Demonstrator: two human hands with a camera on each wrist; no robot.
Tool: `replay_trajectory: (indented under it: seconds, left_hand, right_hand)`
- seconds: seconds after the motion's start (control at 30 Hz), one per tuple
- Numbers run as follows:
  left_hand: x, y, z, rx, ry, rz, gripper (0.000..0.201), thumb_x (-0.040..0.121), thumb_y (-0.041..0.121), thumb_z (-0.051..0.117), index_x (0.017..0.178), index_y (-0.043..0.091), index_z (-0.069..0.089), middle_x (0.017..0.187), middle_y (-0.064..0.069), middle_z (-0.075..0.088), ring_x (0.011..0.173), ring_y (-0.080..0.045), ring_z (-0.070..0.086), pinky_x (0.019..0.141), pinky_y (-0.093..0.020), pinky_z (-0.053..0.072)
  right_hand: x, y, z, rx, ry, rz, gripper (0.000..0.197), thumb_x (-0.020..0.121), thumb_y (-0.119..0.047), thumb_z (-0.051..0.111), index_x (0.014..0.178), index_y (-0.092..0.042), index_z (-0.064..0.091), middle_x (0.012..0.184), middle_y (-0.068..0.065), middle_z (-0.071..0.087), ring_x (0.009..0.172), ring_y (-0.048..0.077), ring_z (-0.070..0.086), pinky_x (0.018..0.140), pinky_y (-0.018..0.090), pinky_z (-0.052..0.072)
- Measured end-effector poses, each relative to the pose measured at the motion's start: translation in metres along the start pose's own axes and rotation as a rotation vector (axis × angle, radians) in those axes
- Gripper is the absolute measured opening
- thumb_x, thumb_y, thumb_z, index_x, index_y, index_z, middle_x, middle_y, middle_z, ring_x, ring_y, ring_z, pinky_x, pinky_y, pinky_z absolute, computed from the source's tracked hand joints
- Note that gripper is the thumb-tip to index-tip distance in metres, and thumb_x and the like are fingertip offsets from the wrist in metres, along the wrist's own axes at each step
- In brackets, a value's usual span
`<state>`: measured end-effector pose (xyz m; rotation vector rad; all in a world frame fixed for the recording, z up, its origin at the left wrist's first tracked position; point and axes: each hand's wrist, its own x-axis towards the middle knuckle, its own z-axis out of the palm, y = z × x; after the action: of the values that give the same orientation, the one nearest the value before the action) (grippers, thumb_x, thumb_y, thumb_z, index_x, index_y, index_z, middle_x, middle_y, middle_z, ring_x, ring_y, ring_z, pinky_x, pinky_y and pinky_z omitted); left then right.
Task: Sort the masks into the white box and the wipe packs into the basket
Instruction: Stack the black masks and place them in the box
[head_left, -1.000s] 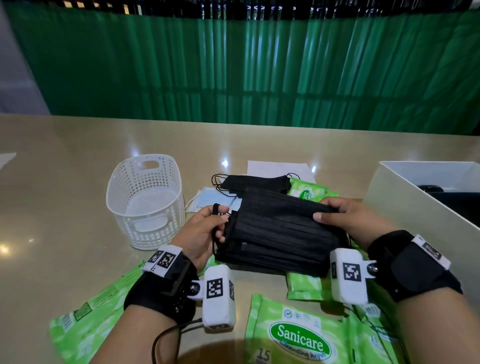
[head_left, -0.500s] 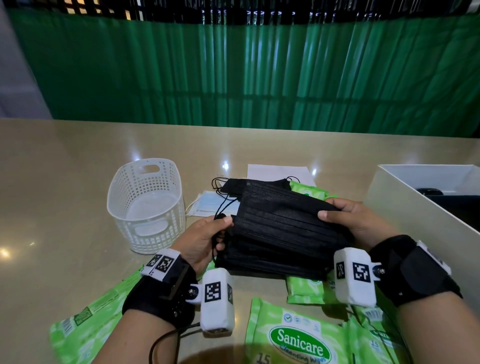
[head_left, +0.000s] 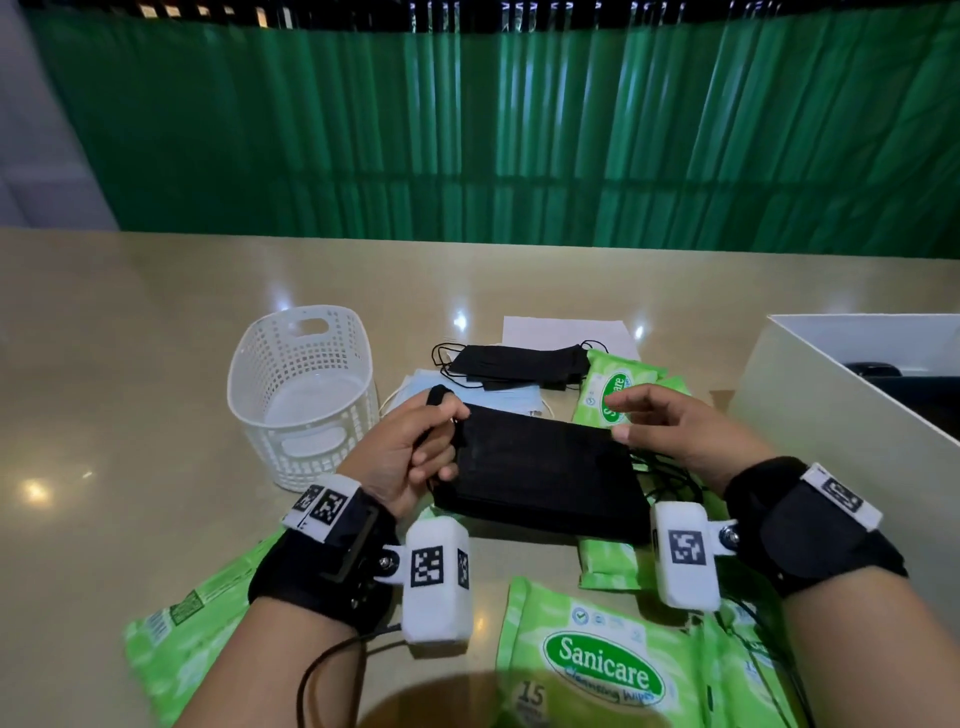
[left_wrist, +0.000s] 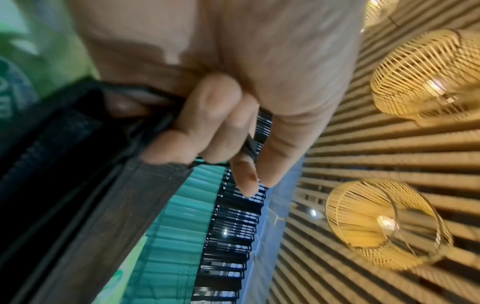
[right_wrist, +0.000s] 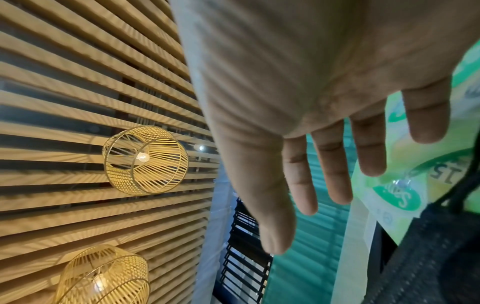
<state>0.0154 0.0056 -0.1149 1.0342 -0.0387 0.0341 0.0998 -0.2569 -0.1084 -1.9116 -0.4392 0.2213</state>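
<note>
A stack of black masks hangs just above the table in front of me. My left hand grips its left end, fingers curled round the edge and an ear loop. My right hand hovers at the stack's right end with fingers straight, only the thumb near the edge. More black masks lie on pale blue masks behind. Green wipe packs lie around. The white basket stands left, the white box right.
A white paper sheet lies behind the masks. Something dark lies inside the box. A green curtain closes off the table's far edge. Bare tabletop stretches left of the basket.
The mask stack has tipped flatter and dropped lower. My right hand has let go of its right end and spread its fingers; my left hand still holds the left end.
</note>
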Motion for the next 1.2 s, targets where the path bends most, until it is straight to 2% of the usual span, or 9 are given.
replay_trajectory:
  seconds: [0.17, 0.3, 0.5, 0.6, 0.67, 0.77, 0.9, 1.03, 1.2]
  left_hand:
    - [-0.009, 0.015, 0.014, 0.113, -0.097, 0.029, 0.008, 0.083, 0.016, 0.051, 0.081, 0.011, 0.057, 0.035, 0.006, 0.029, 0.025, -0.003, 0.024, 0.036, -0.017, 0.032]
    - [-0.013, 0.034, 0.039, 0.291, -0.192, 0.069, 0.024, 0.081, 0.019, 0.047, 0.073, 0.019, 0.070, 0.038, 0.005, 0.030, 0.027, -0.003, 0.023, 0.038, -0.017, 0.030]
    - [-0.017, 0.088, 0.073, 0.455, -0.210, 0.194, 0.028, 0.080, 0.017, 0.047, 0.093, 0.024, 0.071, 0.042, 0.006, 0.029, 0.030, -0.003, 0.023, 0.038, -0.017, 0.030]
    - [-0.019, 0.108, 0.079, 0.473, -0.155, 0.233, 0.035, 0.078, 0.018, 0.047, 0.109, 0.024, 0.062, 0.046, 0.006, 0.028, 0.033, -0.003, 0.024, 0.040, -0.017, 0.028]
    - [-0.020, 0.116, 0.082, 0.450, -0.125, 0.266, 0.038, 0.077, 0.018, 0.047, 0.113, 0.026, 0.059, 0.046, 0.006, 0.028, 0.035, -0.004, 0.025, 0.041, -0.017, 0.027]
    - [-0.026, 0.125, 0.086, 0.386, -0.113, 0.332, 0.035, 0.082, 0.016, 0.046, 0.114, 0.027, 0.058, 0.046, 0.008, 0.031, 0.037, -0.004, 0.027, 0.042, -0.017, 0.028]
    - [-0.037, 0.136, 0.097, 0.239, -0.179, 0.344, 0.036, 0.072, 0.025, 0.061, 0.107, 0.027, 0.064, 0.045, 0.007, 0.032, 0.036, -0.005, 0.026, 0.041, -0.016, 0.030]
    - [-0.051, 0.146, 0.111, 0.265, -0.191, 0.353, 0.032, 0.080, 0.024, 0.049, 0.110, 0.025, 0.061, 0.045, 0.008, 0.030, 0.037, -0.005, 0.025, 0.040, -0.016, 0.029]
    - [-0.065, 0.158, 0.119, 0.275, -0.168, 0.327, 0.031, 0.077, 0.027, 0.052, 0.104, 0.021, 0.064, 0.046, 0.007, 0.030, 0.037, -0.004, 0.025, 0.039, -0.015, 0.030]
  right_hand:
    - [-0.004, -0.015, 0.013, -0.106, -0.163, -0.061, 0.038, 0.079, -0.024, 0.072, 0.107, -0.046, 0.056, 0.120, -0.027, 0.055, 0.119, -0.008, 0.045, 0.104, 0.021, 0.032]
    - [-0.007, -0.023, 0.016, -0.128, -0.208, -0.063, 0.049, 0.078, -0.026, 0.073, 0.116, -0.046, 0.050, 0.123, -0.023, 0.054, 0.117, -0.007, 0.047, 0.103, 0.019, 0.033]
    - [-0.019, -0.029, -0.006, 0.035, -0.131, 0.010, 0.016, 0.078, -0.021, 0.074, 0.092, -0.024, 0.066, 0.089, -0.007, 0.072, 0.076, -0.002, 0.068, 0.071, 0.007, 0.047]
    - [-0.024, -0.028, -0.016, 0.096, -0.083, 0.038, 0.029, 0.070, -0.029, 0.080, 0.079, -0.005, 0.067, 0.082, 0.006, 0.073, 0.083, 0.025, 0.066, 0.082, 0.028, 0.048]
    - [-0.029, -0.036, -0.020, 0.139, -0.063, 0.053, 0.020, 0.079, -0.011, 0.071, 0.065, -0.009, 0.057, 0.062, 0.001, 0.060, 0.065, 0.021, 0.053, 0.069, 0.028, 0.040]
    - [-0.037, -0.052, -0.030, 0.267, -0.094, 0.045, 0.026, 0.076, -0.001, 0.071, 0.063, -0.016, 0.054, 0.063, -0.002, 0.054, 0.065, 0.014, 0.050, 0.066, 0.026, 0.038]
    - [-0.056, -0.088, -0.047, 0.355, -0.172, 0.009, 0.014, 0.079, 0.001, 0.064, 0.082, -0.010, 0.057, 0.073, 0.003, 0.063, 0.058, 0.009, 0.061, 0.056, 0.020, 0.052]
    - [-0.074, -0.111, -0.050, 0.405, -0.229, -0.053, 0.039, 0.069, 0.002, 0.061, 0.106, -0.011, 0.059, 0.085, 0.003, 0.073, 0.068, 0.015, 0.069, 0.058, 0.025, 0.056]
    - [-0.097, -0.128, -0.068, 0.504, -0.193, -0.010, 0.045, 0.066, 0.008, 0.060, 0.107, -0.007, 0.049, 0.056, 0.005, 0.059, 0.049, 0.015, 0.060, 0.054, 0.029, 0.057]
